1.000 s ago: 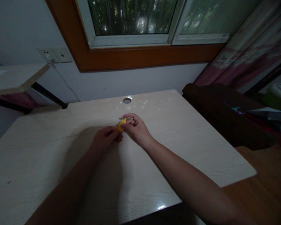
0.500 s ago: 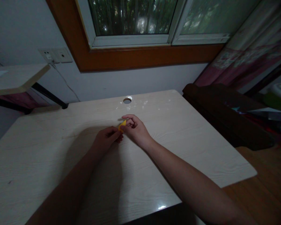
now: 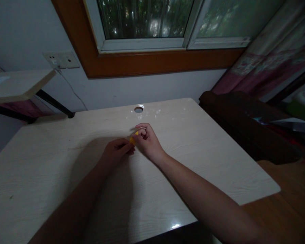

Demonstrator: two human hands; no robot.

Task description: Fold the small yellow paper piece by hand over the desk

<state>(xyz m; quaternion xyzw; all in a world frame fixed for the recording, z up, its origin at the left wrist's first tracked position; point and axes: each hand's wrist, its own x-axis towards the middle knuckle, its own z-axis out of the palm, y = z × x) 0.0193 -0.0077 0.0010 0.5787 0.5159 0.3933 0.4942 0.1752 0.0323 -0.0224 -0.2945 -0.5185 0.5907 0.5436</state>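
Note:
A small yellow piece, which looks like folded paper (image 3: 132,139), is pinched between my two hands above the middle of the table. My left hand (image 3: 117,149) grips its lower left end between thumb and fingers. From the right, my right hand (image 3: 148,139) holds the upper part with thumb and curled fingers, one finger stretched out to the left. Fingers cover much of the piece, so its full shape is hidden.
The pale wood-grain table (image 3: 193,145) has a round cable hole (image 3: 138,109) near its back edge. A raised shelf (image 3: 20,84) stands at the left on black legs. Behind are a window (image 3: 144,20) and a socket (image 3: 62,60); dark furniture (image 3: 241,125) is at the right.
The right thumb has shifted slightly over the yellow piece, and less of it shows now. Both hands keep their grip in nearly the same place.

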